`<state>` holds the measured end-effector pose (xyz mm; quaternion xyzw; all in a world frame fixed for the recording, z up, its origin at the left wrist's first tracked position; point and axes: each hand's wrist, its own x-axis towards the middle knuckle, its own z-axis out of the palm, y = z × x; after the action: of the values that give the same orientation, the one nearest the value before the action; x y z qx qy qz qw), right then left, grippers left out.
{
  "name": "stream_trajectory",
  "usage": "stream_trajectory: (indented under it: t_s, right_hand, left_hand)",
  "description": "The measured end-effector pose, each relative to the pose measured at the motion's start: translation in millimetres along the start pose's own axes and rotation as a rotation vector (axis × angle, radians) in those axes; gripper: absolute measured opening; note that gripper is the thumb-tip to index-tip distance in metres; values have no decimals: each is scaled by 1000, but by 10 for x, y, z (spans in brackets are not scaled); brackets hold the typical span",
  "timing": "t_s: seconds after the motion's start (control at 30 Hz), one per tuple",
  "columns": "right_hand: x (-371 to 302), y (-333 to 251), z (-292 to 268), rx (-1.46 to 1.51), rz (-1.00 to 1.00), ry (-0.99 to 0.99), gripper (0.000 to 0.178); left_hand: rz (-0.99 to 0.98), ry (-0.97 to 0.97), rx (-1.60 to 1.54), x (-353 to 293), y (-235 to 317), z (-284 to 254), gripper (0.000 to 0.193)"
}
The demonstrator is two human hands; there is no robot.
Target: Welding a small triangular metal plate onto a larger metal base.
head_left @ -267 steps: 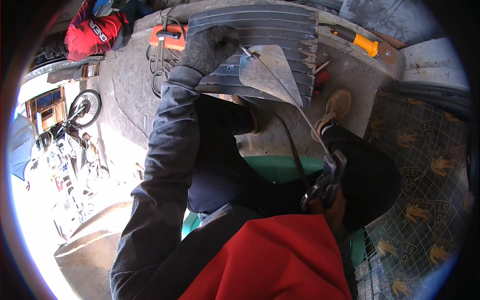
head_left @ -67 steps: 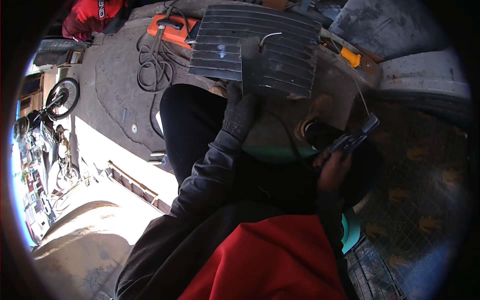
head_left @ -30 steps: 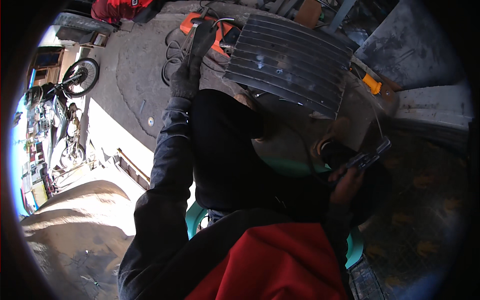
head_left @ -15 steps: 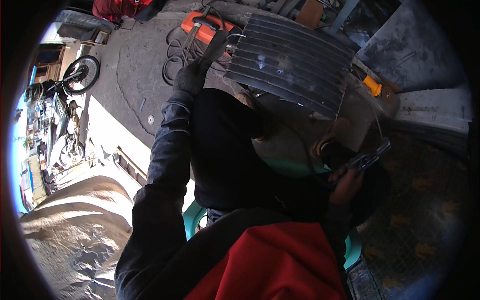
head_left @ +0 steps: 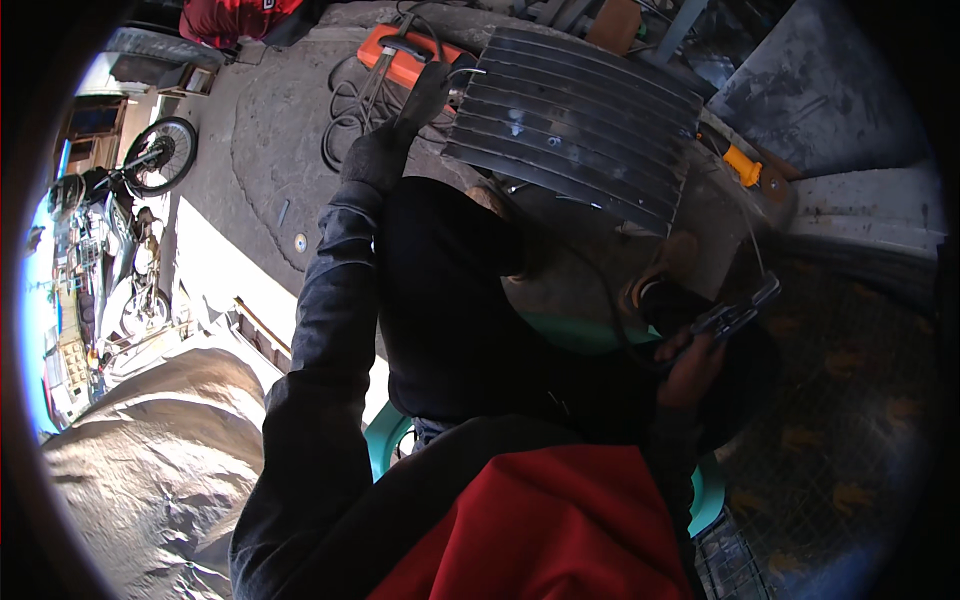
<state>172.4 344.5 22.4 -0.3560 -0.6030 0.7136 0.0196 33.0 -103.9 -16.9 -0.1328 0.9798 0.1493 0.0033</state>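
My left hand (head_left: pixel 375 160), in a dark glove, is closed around a dark flat piece (head_left: pixel 427 97) whose kind I cannot make out. It reaches up beside the left edge of a dark ribbed metal panel (head_left: pixel 575 125). Low on the right, over my leg, my bare right hand (head_left: pixel 692 368) grips a metal electrode holder (head_left: pixel 728 318). A thin rod (head_left: pixel 752 235) rises from its tip toward the panel. The dark cable (head_left: pixel 607 290) runs to this hand; its fingers are partly in shadow.
An orange welding machine (head_left: pixel 405 57) with coiled cables (head_left: pixel 345 125) stands beyond my left hand. A yellow-handled tool (head_left: pixel 742 166) lies right of the panel. Metal sheets (head_left: pixel 825 95) lean at far right. A motorcycle (head_left: pixel 125 215) stands at left, beside a crumpled brown cover (head_left: pixel 170 440).
The view has shifted very slightly, so the panel and machine sit a little further left. Both hands keep the same hold and pose.
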Motion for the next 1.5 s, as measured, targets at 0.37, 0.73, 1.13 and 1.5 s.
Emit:
stream_trajectory:
  t_s: [0.37,0.73,1.13,1.5]
  right_hand:
    - [6,-6,-1,13,-17,-14,22]
    - [-8,-20,-7,27,6,-23,23]
    - [-6,-7,-4,54,29,1,23]
    - [14,3,-33,57,40,-28,23]
  left_hand:
    - [21,-15,-15,-16,45,-41,52]
    - [-7,-14,-23,23,-66,44,50]
    - [-92,-27,-5,17,0,-5,51]
    - [20,-30,-5,65,-116,93,50]
